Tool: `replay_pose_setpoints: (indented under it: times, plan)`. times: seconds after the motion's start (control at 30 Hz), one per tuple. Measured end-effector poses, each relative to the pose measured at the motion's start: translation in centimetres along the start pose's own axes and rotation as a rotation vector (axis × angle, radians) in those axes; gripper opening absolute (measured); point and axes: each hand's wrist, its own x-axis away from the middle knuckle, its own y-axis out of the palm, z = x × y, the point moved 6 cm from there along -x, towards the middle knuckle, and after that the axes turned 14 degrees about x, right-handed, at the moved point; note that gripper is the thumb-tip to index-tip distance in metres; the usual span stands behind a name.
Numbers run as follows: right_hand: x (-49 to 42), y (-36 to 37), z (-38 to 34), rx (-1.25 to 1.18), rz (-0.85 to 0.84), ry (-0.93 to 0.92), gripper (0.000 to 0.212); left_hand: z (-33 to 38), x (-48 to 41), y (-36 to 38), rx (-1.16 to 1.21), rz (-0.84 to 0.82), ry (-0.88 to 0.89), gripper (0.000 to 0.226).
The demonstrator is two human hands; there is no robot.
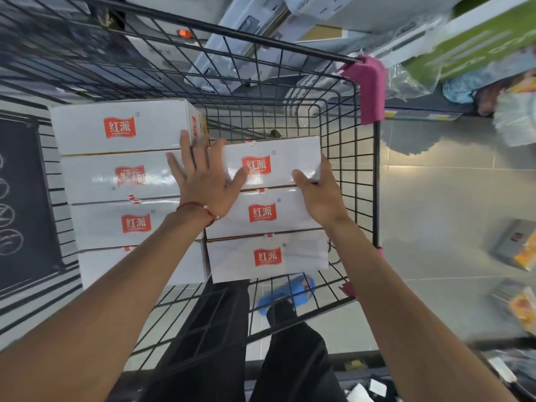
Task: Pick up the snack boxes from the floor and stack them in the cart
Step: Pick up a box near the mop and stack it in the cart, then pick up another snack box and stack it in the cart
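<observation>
The person is leaning over the cart [376,181] and seating a white box [269,162] at the far end of the right row [265,236]. The box is lying inside the cart, straight ahead of both hands, with its long axis running left to right across the view. The left hand [203,181] is lying flat and wide on the box's left end, fingers straight and spread, with the fingertips reaching over onto the left row [127,181]. The right hand [319,192] is holding the box's right end, with its thumb on the upper face and its fingers going round the end, near the cart's wire wall. The box's near long edge is touching the next box in its row, while bare mesh is showing beyond its far edge. The left row is reaching farther away than the right one. With one hand at each end, neither is nearer, so the next move is likely a level settling of the box against its neighbours before both hands let go. The right fingers, lying between the box end and the wall, are probably needing the most care.
</observation>
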Motion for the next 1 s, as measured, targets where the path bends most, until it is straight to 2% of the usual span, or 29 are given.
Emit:
replay_pose_setpoints:
  times: [0.1,0.2,0.33,0.6,0.7,0.73,0.83,0.87,1.0]
  plan:
    - [2.6,-0.4,0.4,-0.011,0.074,-0.003,0.046,1.6,1.2,-0.3,0.070,-0.026,-0.087,0.082]
    - [6.9,-1.7,0.4,0.001,0.206,-0.076,0.048,3.3,3.8,-0.4,0.333,0.010,-0.143,0.095]
    - [12.5,-4.7,1.5,-0.050,0.284,-0.161,0.040,6.6,9.2,-1.4,0.471,-0.027,-0.102,0.088]
    - [24.4,-11.2,8.4,-0.310,0.450,-0.089,0.022,16.9,21.8,-1.2,0.618,-0.167,0.083,0.062]
    - [29.5,-13.8,12.0,-0.387,0.524,-0.059,0.026,21.5,27.0,0.6,0.618,-0.229,0.205,0.029]
    - [31.2,-14.6,13.3,-0.410,0.544,-0.050,0.026,23.2,28.8,1.2,0.619,-0.256,0.241,0.027]
    - [35.9,-16.7,17.4,-0.493,0.615,-0.027,0.026,26.9,34.1,3.9,0.565,-0.366,0.325,0.064]
    - [37.5,-17.4,18.7,-0.520,0.647,-0.017,0.026,28.0,35.6,4.8,0.547,-0.401,0.360,0.067]
    - [42.9,-19.5,24.0,-0.620,0.760,0.032,0.026,32.6,41.2,7.6,0.526,-0.514,0.476,0.044]
